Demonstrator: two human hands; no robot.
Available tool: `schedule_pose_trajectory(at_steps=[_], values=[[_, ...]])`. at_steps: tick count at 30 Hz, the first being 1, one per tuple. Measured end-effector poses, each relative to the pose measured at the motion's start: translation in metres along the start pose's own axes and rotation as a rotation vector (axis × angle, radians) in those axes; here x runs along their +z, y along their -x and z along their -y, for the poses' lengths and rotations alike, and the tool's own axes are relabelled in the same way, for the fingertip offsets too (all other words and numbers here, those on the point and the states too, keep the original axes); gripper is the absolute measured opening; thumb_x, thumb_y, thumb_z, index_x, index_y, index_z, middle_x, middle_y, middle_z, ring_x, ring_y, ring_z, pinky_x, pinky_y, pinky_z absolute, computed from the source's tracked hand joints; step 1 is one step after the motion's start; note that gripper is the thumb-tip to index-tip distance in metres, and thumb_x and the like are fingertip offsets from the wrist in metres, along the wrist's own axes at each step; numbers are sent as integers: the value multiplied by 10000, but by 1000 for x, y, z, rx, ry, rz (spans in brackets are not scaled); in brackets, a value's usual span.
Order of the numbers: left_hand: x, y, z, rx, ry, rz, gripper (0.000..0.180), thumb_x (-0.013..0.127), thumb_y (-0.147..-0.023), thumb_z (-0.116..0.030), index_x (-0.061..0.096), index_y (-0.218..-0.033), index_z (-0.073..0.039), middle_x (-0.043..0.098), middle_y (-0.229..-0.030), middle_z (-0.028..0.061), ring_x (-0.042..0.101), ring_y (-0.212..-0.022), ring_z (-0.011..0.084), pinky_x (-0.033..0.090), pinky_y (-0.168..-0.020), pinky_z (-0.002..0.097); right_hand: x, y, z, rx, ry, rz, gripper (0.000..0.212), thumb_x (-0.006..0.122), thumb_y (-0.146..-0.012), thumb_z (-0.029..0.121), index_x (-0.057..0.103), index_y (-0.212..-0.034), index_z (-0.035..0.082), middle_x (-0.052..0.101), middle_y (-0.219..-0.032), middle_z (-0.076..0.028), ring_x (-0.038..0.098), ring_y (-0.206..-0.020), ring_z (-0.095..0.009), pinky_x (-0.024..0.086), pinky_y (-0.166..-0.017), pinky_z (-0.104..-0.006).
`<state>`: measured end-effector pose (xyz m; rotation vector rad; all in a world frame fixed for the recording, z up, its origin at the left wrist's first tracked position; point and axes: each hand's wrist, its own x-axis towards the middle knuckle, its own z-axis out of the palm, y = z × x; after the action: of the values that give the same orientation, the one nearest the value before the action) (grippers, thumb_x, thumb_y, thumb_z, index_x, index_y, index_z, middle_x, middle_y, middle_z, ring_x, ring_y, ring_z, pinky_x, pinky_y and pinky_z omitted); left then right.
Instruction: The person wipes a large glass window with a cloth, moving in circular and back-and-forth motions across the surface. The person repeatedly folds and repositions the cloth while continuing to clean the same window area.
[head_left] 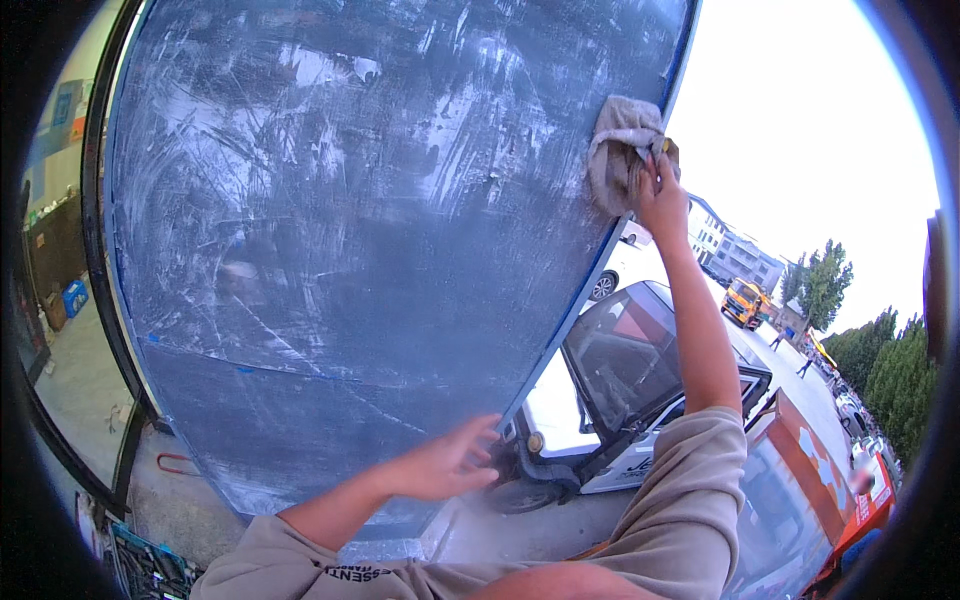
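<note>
A large dark blue-grey panel [400, 270] stands upright before me, smeared with whitish streaks and scratches. High at its right edge, my right hand [660, 200] grips a crumpled grey-brown cloth [612, 165] that lies against the panel. Something small and yellowish shows among the folds by the fingers, too small to name. Lower down, my left hand [448, 464] is held in front of the panel near its lower right edge. Its fingers are stretched and apart, with nothing in them.
A white off-road vehicle [620, 350] is parked just beyond the panel's right edge. A rust-red and grey structure [790, 460] stands at the lower right. To the left is a black-framed glass door [95, 200]. An orange truck [742, 300] and people are farther off.
</note>
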<state>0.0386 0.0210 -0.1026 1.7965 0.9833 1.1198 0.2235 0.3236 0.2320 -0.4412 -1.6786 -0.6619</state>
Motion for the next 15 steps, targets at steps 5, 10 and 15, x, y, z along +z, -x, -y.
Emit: schedule_pose_trajectory(at_steps=[5,10,15], values=[[-8,-4,0,10,15,-40,817,682,-926,-230,153,-1521,-44,429,-1431,206,556,-1210,286,507,-959,406,-15,-81,25,187,59,54,470,593,-944,305,567,-1311,13,625,-1193,-283,613,-1083,-455,496,-930,-469],[-14,-2,3,19,25,-71,827,673,-917,-260,164,-1524,-27,424,-1431,246,545,-1225,323,513,-962,414,-14,-79,14,56,156,107,469,604,-936,296,576,-1314,19,628,-1209,-272,612,-1115,-434,484,-960,-450],[-22,-4,4,12,-1,-100,820,688,-924,-235,162,-1519,-30,430,-1430,211,564,-1207,290,508,-954,407,-29,-95,21,60,194,162,459,601,-940,302,584,-1316,39,651,-1187,-242,628,-1099,-413,487,-946,-444]])
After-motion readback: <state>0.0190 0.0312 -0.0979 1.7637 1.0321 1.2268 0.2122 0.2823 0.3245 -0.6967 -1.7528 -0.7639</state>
